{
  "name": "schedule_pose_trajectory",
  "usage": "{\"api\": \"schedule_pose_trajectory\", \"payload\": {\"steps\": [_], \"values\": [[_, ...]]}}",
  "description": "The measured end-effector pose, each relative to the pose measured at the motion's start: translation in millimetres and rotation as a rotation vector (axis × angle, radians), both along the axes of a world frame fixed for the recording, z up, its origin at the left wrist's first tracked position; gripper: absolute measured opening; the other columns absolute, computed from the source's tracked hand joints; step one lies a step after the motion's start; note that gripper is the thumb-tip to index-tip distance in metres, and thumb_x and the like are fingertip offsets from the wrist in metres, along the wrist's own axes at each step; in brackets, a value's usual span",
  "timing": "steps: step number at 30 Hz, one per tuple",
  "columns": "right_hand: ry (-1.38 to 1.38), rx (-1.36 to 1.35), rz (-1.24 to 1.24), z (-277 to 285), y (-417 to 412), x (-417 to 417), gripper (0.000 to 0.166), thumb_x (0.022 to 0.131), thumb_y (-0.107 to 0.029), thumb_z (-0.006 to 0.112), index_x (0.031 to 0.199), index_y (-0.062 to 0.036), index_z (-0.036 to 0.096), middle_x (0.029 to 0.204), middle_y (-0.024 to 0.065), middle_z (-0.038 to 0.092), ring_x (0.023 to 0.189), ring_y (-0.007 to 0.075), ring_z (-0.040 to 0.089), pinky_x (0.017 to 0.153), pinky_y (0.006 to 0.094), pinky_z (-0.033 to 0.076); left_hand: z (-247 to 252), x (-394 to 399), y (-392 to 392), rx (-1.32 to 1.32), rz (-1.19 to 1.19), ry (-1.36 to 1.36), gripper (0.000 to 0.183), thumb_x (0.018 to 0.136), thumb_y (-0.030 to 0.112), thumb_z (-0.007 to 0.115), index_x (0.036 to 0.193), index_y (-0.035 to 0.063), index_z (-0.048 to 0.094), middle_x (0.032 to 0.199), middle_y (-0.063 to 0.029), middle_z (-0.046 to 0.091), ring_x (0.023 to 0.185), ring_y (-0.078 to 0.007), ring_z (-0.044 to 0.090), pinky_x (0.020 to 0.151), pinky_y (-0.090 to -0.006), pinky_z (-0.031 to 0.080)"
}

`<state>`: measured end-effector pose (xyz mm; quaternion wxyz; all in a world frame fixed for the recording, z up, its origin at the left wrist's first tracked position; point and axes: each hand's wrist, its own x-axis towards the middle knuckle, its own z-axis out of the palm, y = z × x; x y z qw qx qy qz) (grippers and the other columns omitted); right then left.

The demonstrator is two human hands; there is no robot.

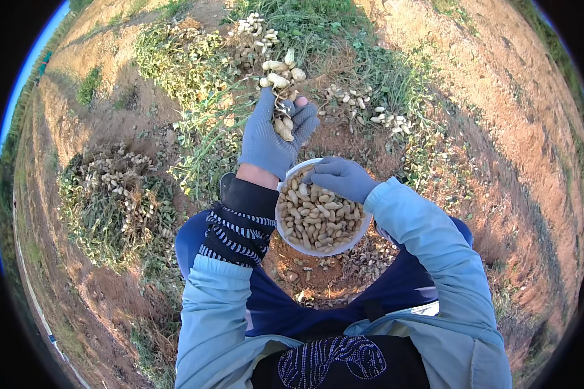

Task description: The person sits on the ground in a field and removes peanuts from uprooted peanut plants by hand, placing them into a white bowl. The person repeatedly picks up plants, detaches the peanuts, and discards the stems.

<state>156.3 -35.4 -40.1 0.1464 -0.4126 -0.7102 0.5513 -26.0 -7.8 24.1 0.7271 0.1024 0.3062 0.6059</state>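
My left hand [277,131], in a grey glove with one bare fingertip showing, grips a peanut plant by its roots. A cluster of pale unshelled peanuts [278,78] sticks out beyond the fingers, and a few more pods [283,128] hang against the palm. Green stems of the plant trail off to the left. Between my knees stands a round white bucket [299,248] with loose peanuts [321,216] heaped inside. Over its far right rim reaches my gloved right hand [341,179], fingers bent down close to the peanuts. Whether those fingers hold a pod is hidden.
A pile of pulled peanut plants [119,194] lies on the soil at left. More plants with leaves [190,68] and exposed pods [392,120] spread out ahead. Dry reddish soil [506,112] stretches to the right. My bent knees flank the bucket.
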Motion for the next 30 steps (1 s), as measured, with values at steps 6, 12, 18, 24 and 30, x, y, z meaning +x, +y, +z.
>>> {"api": "schedule_pose_trajectory", "payload": {"steps": [6, 12, 18, 24, 30], "values": [[0.082, -0.405, -0.073, -4.9, 4.1, 7.4, 0.028, 0.087, -0.031, 0.061, 0.108, -0.0146, 0.069, 0.089, 0.0032, 0.067, 0.090, 0.0140, 0.061, 0.086, 0.0286, 0.046, 1.7, 2.8, 0.2, -0.010, -0.004, 0.009, 0.042, 0.096, 0.042, 0.043, 0.086, 0.0049, 0.059, 0.086, -0.0107, 0.064, 0.085, -0.0253, 0.063, 0.079, -0.0408, 0.054], [-0.515, 0.508, 0.222, 12.3, -12.6, 3.0, 0.041, 0.079, -0.042, 0.062, 0.112, -0.0179, 0.064, 0.117, 0.0072, 0.058, 0.108, 0.0249, 0.055, 0.093, 0.0364, 0.042, 8.5, 8.1, -3.3, 0.063, -0.042, -0.031, 0.042, 0.097, 0.042, 0.041, 0.094, 0.0036, 0.058, 0.090, -0.0125, 0.064, 0.092, -0.0275, 0.062, 0.087, -0.0432, 0.050], [0.116, 0.187, -0.358, 47.6, 12.3, -4.4, 0.021, 0.085, -0.024, 0.061, 0.098, -0.0069, 0.065, 0.083, 0.0060, 0.064, 0.078, 0.0178, 0.062, 0.070, 0.0319, 0.049, 6.1, 14.6, -1.8, 0.088, -0.064, 0.019, 0.049, 0.098, 0.046, 0.035, 0.089, 0.0048, 0.060, 0.101, -0.0128, 0.064, 0.106, -0.0275, 0.057, 0.089, -0.0413, 0.048], [0.372, 0.310, -0.652, 64.2, 23.5, -23.7, 0.025, 0.080, -0.016, 0.068, 0.100, -0.0022, 0.062, 0.084, 0.0085, 0.062, 0.075, 0.0135, 0.061, 0.069, 0.0280, 0.048, 1.5, 20.4, -0.9, 0.022, -0.028, -0.005, 0.040, 0.097, 0.042, 0.040, 0.106, 0.0068, 0.056, 0.092, -0.0089, 0.063, 0.089, -0.0245, 0.061, 0.079, -0.0372, 0.052], [0.592, -0.090, -0.658, 66.5, 35.0, -20.2, 0.023, 0.082, -0.018, 0.068, 0.097, -0.0013, 0.062, 0.078, 0.0070, 0.063, 0.067, 0.0119, 0.059, 0.059, 0.0261, 0.048, -0.1, 21.2, -3.6, -0.077, -0.204, -0.062, 0.034, 0.095, 0.040, 0.048, 0.102, 0.0076, 0.057, 0.080, -0.0065, 0.061, 0.076, -0.0193, 0.061, 0.064, -0.0305, 0.052]]}}
